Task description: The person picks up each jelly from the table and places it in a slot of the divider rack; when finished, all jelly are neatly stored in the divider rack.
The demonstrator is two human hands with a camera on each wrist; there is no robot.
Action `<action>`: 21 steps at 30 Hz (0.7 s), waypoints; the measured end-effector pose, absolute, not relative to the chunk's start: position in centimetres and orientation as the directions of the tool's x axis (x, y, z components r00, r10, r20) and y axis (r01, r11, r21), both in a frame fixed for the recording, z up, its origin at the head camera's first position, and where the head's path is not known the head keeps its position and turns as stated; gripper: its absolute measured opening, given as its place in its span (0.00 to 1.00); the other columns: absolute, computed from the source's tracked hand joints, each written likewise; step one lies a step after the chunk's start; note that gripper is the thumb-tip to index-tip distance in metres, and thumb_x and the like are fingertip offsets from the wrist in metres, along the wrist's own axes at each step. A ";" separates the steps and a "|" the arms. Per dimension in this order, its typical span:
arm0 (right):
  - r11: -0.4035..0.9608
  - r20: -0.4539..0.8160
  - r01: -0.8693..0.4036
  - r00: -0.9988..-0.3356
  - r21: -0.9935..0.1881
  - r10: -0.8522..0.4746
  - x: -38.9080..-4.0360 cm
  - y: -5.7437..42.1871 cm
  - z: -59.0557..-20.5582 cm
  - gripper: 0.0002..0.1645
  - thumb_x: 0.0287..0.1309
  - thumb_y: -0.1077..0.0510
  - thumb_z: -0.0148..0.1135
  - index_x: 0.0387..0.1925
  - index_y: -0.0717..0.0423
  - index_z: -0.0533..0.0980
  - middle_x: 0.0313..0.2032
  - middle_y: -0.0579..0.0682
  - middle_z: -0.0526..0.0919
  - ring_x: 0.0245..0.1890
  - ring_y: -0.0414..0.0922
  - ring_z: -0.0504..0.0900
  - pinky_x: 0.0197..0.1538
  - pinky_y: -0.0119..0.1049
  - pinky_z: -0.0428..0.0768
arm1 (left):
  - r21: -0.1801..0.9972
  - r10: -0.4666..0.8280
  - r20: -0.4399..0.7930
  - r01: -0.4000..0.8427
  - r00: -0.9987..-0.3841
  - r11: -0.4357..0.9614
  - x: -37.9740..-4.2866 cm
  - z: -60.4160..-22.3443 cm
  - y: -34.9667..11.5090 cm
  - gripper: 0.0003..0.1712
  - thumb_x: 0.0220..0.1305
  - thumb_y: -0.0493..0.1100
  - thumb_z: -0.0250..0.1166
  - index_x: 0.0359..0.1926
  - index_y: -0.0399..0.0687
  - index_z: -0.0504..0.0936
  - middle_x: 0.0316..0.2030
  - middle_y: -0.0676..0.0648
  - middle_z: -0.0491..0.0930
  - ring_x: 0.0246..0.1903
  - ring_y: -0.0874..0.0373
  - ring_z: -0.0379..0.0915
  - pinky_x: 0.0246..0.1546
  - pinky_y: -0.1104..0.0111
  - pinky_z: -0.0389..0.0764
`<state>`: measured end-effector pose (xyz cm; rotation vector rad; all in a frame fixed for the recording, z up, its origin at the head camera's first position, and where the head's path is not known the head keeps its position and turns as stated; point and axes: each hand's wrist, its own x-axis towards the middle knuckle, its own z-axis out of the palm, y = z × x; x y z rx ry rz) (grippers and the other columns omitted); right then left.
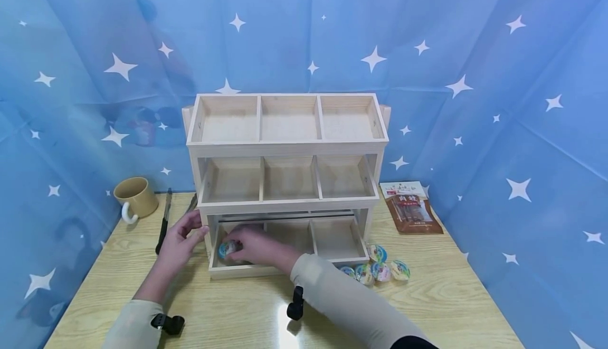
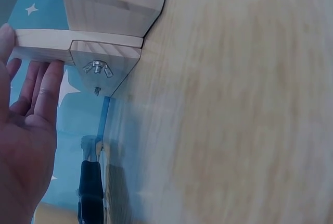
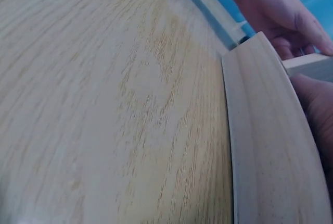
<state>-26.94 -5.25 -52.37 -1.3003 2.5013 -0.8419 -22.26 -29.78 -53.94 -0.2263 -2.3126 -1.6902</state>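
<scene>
A three-tier wooden rack stands on the table, each tier a box split into three compartments. My right hand reaches into the left compartment of the lowest box and grips a small jelly cup with a blue-printed lid. At the rack's left side, my left hand holds the front upright between thumb and fingers. In the right wrist view, the box's front board hides most of the right hand and all of the jelly cup.
Several jelly cups lie by the rack's front right corner. A brown snack packet lies behind them at the right. To the left are a tan mug and a black-handled knife; another dark tool lies partly behind the rack. A starry blue curtain surrounds the table.
</scene>
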 end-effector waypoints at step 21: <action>0.412 0.173 -0.566 -0.712 -0.714 -0.680 -24.4 1.7 -50.4 0.26 0.71 0.52 0.77 0.65 0.55 0.84 0.62 0.49 0.85 0.59 0.49 0.85 0.67 0.41 0.82 | 0.919 -0.021 0.247 0.227 -0.969 0.321 -22.0 -53.5 -29.8 0.27 0.83 0.41 0.66 0.76 0.38 0.75 0.58 0.35 0.83 0.53 0.66 0.79 0.49 0.73 0.86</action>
